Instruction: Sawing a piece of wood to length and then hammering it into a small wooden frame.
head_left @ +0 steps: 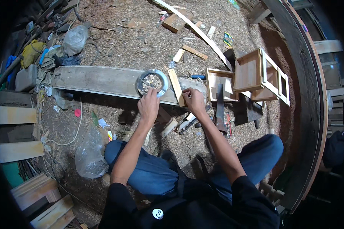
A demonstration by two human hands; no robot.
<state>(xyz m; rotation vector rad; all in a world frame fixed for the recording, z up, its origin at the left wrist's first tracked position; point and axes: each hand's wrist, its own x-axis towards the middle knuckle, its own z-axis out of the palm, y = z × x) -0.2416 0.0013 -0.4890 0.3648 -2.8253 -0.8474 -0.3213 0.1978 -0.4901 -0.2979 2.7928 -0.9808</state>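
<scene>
At the near rim of a round metal dish [165, 82] of small bits, probably nails, my left hand [149, 105] has its fingers bent together; what they hold is too small to make out. My right hand [194, 102] grips the lower end of a pale wooden strip [174, 82], which lies slanting beside the dish on a long weathered plank [95, 79]. To the right are a shallow wooden box [227, 78] with a dark saw blade [219, 110] at its front. A blue-handled tool [198, 76] lies behind my right hand.
Wooden box frames [248, 70] stand at right beside a big weathered beam [305, 95]. A long pale batten [202, 36], offcuts [195, 51] and shavings cover the ground beyond. Plastic bags [74, 40], a cord and stacked boards [17, 150] are at left; my bent legs are below.
</scene>
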